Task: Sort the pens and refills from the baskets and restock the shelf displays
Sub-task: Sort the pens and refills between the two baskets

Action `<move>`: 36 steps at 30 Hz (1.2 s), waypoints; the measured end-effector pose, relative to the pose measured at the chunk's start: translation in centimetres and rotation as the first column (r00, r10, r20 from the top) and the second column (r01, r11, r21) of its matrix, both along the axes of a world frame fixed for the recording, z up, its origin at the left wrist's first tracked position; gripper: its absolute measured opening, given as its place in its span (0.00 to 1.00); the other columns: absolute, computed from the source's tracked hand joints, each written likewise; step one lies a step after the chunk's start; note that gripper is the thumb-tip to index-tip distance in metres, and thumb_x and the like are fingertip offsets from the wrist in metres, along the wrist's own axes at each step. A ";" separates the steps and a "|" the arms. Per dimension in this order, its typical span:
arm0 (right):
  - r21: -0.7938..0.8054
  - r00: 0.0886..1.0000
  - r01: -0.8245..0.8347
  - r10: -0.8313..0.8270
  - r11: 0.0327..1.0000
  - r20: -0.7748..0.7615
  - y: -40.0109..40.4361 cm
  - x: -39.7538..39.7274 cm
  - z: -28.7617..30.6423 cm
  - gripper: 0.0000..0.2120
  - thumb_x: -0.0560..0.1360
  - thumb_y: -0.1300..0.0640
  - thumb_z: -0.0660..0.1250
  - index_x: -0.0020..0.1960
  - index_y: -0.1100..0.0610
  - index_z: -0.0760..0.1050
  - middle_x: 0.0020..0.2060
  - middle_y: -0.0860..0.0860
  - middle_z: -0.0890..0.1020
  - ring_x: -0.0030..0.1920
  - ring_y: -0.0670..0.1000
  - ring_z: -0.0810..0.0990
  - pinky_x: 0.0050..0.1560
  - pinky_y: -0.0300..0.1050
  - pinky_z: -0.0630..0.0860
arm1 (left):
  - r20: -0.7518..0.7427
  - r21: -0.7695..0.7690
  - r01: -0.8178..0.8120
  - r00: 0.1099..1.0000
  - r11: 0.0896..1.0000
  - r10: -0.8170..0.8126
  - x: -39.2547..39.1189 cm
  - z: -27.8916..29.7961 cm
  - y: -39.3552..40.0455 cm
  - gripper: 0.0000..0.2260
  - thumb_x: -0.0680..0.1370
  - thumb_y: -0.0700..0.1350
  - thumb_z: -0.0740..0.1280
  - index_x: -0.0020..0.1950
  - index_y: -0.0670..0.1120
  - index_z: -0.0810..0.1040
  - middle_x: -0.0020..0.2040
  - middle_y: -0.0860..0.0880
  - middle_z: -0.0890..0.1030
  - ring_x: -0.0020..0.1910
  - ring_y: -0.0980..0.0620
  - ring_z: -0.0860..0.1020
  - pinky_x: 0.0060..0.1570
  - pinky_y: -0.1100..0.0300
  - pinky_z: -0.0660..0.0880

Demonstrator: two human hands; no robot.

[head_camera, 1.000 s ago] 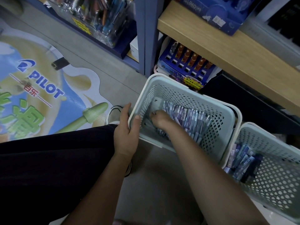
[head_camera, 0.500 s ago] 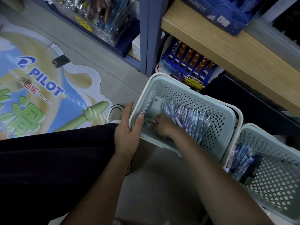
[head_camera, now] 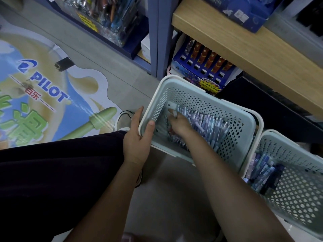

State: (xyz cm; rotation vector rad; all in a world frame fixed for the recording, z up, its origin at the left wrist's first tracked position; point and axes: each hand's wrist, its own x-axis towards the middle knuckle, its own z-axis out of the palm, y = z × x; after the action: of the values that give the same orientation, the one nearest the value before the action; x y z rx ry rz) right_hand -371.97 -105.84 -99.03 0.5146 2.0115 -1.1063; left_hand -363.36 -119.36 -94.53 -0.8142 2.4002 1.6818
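- Left hand [head_camera: 138, 138], at 9 o'clock of the basket [head_camera: 244, 123], grips its rim, thumb hooked over.
- Right hand [head_camera: 180, 125] is buried among the pens [head_camera: 209, 123]; whether its fingers are clamped cannot be told.
- Risk: the basket looks tilted, so pens might slide out.
- Second basket [head_camera: 297, 151] sits at 3 o'clock.

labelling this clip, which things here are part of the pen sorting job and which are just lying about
Part of the job:
- pale green perforated plastic basket, rim gripped by left hand
- bluish packaged pens inside it, right hand among them
- second pale green basket holding dark refill packs

Just lying about:
- Pilot floor sticker
- small black block on the floor
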 end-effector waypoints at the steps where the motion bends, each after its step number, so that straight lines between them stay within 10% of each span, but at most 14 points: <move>1: -0.022 0.996 0.081 -0.080 0.996 0.027 0.3 -0.1 0.1 0.19 0.84 0.47 0.57 0.72 0.49 0.71 0.60 0.57 0.81 0.59 0.58 0.81 0.60 0.53 0.78 | -0.001 0.006 -0.001 1.000 1.000 0.001 0.0 0.0 0.0 0.27 0.77 0.60 0.63 0.76 0.58 0.68 0.52 0.73 0.75 0.50 0.78 0.73 0.46 0.81 0.66; 3: -0.052 0.977 0.193 -0.187 0.980 0.104 0.5 0.0 0.8 0.18 0.83 0.46 0.59 0.66 0.56 0.75 0.45 0.55 0.82 0.47 0.56 0.82 0.48 0.49 0.79 | -0.002 0.014 -0.002 1.000 1.000 0.002 0.0 0.0 0.0 0.27 0.77 0.60 0.63 0.76 0.58 0.68 0.54 0.72 0.74 0.51 0.78 0.73 0.46 0.81 0.67; 8: -0.072 0.963 0.209 -0.193 0.975 0.187 -0.8 0.2 0.8 0.27 0.80 0.39 0.59 0.72 0.55 0.69 0.60 0.54 0.79 0.61 0.57 0.78 0.67 0.59 0.72 | -0.004 -0.004 0.008 1.000 1.000 -0.008 -0.1 0.1 0.0 0.27 0.77 0.60 0.62 0.76 0.59 0.67 0.58 0.70 0.74 0.52 0.77 0.73 0.48 0.82 0.66; 13: -0.091 0.942 0.287 -0.263 0.954 0.210 -1.6 -0.6 1.2 0.23 0.82 0.44 0.58 0.71 0.58 0.71 0.52 0.60 0.81 0.51 0.56 0.79 0.65 0.57 0.75 | 0.009 -0.012 0.009 1.000 1.000 -0.009 -0.2 0.1 0.0 0.28 0.76 0.62 0.62 0.76 0.60 0.67 0.61 0.62 0.76 0.54 0.67 0.74 0.50 0.75 0.68; 19: -0.051 0.953 0.207 -0.190 0.977 0.237 -1.2 -1.4 1.2 0.24 0.83 0.43 0.56 0.70 0.58 0.72 0.41 0.54 0.78 0.53 0.58 0.80 0.54 0.53 0.76 | 0.012 -0.013 0.000 1.000 1.000 0.000 -0.1 0.0 0.0 0.28 0.76 0.62 0.62 0.76 0.59 0.67 0.57 0.71 0.74 0.51 0.80 0.72 0.48 0.79 0.67; 36: -0.104 0.960 0.160 -0.130 0.982 0.249 -0.6 -1.6 0.5 0.25 0.81 0.45 0.61 0.73 0.58 0.68 0.55 0.56 0.77 0.57 0.57 0.76 0.68 0.62 0.71 | 0.015 0.000 -0.014 1.000 1.000 0.014 -0.1 0.3 0.2 0.27 0.77 0.61 0.62 0.76 0.60 0.68 0.55 0.74 0.73 0.51 0.80 0.72 0.46 0.82 0.66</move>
State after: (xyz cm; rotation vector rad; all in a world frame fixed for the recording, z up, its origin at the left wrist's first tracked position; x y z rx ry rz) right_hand -373.58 -106.47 -98.56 0.7058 1.7049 -1.1866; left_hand -363.50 -119.21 -94.22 -0.8427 2.3905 1.6748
